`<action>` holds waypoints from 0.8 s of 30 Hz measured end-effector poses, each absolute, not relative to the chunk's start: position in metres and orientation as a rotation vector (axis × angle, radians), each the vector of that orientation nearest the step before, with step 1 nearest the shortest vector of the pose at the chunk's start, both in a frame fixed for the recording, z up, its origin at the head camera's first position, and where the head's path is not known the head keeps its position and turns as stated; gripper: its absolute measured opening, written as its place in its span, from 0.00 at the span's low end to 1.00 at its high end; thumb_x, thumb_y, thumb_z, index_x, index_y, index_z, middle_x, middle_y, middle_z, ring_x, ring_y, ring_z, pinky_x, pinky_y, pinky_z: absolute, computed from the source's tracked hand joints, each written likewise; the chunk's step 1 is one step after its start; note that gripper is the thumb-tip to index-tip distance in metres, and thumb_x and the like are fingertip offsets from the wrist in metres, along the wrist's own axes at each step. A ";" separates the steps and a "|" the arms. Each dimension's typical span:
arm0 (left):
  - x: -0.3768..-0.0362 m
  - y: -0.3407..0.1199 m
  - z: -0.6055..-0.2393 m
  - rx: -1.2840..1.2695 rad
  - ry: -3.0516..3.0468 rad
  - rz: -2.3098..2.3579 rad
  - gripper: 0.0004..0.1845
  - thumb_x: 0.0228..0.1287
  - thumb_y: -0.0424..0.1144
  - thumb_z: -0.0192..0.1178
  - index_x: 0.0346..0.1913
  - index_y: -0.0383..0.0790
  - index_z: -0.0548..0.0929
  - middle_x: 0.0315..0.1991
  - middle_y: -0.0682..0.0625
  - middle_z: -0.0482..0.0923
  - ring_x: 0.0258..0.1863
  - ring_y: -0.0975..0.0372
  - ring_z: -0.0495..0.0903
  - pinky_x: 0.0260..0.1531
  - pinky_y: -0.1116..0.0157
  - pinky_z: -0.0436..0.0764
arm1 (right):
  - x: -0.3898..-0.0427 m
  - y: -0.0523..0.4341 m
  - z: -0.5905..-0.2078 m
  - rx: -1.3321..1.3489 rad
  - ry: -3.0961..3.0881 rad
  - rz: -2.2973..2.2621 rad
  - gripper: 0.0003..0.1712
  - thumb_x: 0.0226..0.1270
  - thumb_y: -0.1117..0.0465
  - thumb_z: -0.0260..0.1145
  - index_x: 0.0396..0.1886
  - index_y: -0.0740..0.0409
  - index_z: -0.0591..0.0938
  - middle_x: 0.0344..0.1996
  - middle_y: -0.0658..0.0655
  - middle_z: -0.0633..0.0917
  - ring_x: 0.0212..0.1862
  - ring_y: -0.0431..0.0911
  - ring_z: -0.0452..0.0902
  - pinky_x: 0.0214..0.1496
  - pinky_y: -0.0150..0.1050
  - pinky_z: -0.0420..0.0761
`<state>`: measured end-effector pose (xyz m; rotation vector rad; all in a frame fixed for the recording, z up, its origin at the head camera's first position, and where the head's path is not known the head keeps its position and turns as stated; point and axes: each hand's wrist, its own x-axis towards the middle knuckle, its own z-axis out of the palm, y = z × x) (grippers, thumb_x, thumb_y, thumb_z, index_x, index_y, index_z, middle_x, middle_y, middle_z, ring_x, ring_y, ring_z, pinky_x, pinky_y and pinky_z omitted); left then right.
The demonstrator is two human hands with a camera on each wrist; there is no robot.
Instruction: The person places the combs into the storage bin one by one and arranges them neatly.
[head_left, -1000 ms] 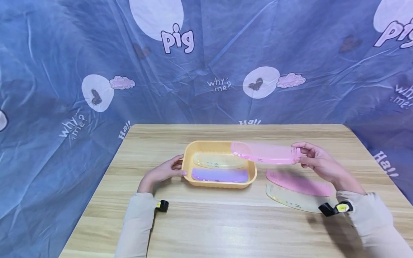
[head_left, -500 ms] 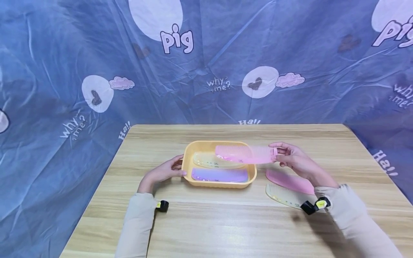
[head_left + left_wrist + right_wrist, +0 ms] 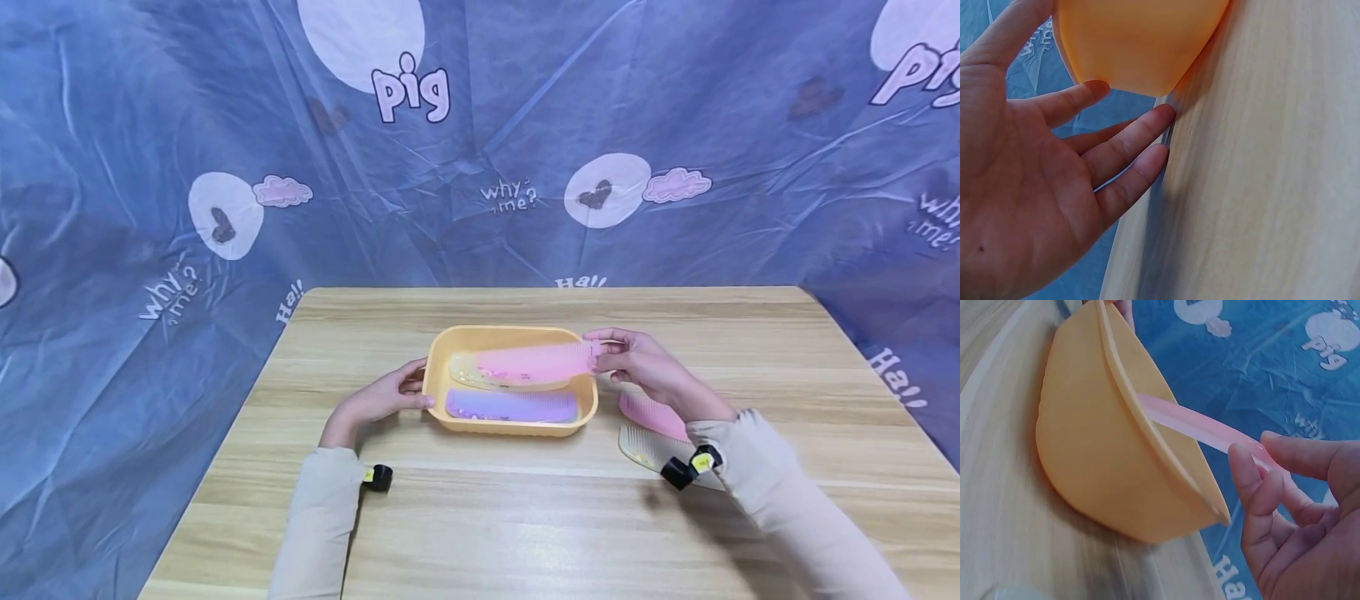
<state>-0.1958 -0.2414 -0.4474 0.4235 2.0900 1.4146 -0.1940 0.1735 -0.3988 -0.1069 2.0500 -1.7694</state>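
In the head view my right hand [image 3: 647, 364] pinches one end of a pink comb [image 3: 536, 360] between thumb and fingers. The comb slants down into a yellow plastic basket [image 3: 517, 428], its far end inside the rim. Beneath it a pale yellow comb [image 3: 463, 369] is partly covered, and a purple comb [image 3: 510, 406] lies along the basket's front side. My left hand [image 3: 382, 396] touches the basket's left end, thumb at the rim; in the left wrist view its fingers [image 3: 1129, 144] are spread and fairly straight against and below the wall [image 3: 1135, 44].
Right of the basket, another pink comb [image 3: 652, 415] and a pale translucent comb [image 3: 645, 448] lie on the wooden table [image 3: 480, 517], partly hidden by my right forearm. A blue printed cloth [image 3: 480, 233] hangs behind the table and along its sides.
My right hand has carried the pink comb leftward and lower, from beside the basket to over and into it. My left hand and the basket have stayed in place.
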 end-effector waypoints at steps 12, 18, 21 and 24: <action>-0.196 -0.242 -0.449 0.430 2.073 1.422 0.46 0.63 0.44 0.64 0.77 0.40 0.48 0.73 0.36 0.57 0.71 0.46 0.63 0.71 0.50 0.60 | -0.203 0.154 -0.404 -0.147 2.022 -1.773 0.36 0.61 0.73 0.62 0.69 0.73 0.61 0.35 0.45 0.84 0.34 0.35 0.84 0.29 0.26 0.78; -0.196 -0.242 -0.449 0.416 2.072 1.420 0.47 0.62 0.45 0.65 0.77 0.41 0.48 0.74 0.37 0.56 0.72 0.47 0.62 0.72 0.50 0.58 | -0.207 0.148 -0.406 -0.128 2.161 -1.693 0.33 0.60 0.73 0.62 0.66 0.71 0.64 0.30 0.46 0.82 0.31 0.36 0.83 0.27 0.27 0.77; -0.196 -0.242 -0.449 0.407 2.071 1.423 0.47 0.63 0.45 0.65 0.77 0.41 0.48 0.75 0.37 0.55 0.72 0.47 0.61 0.72 0.50 0.58 | -0.209 0.145 -0.407 -0.124 2.226 -1.646 0.31 0.60 0.72 0.62 0.64 0.71 0.66 0.28 0.47 0.82 0.30 0.37 0.83 0.26 0.28 0.77; -0.196 -0.242 -0.449 0.400 2.072 1.422 0.47 0.63 0.45 0.65 0.77 0.42 0.48 0.75 0.38 0.54 0.72 0.47 0.60 0.72 0.50 0.58 | -0.210 0.143 -0.408 -0.135 2.264 -1.619 0.30 0.60 0.72 0.62 0.63 0.71 0.67 0.28 0.48 0.82 0.29 0.38 0.84 0.26 0.30 0.78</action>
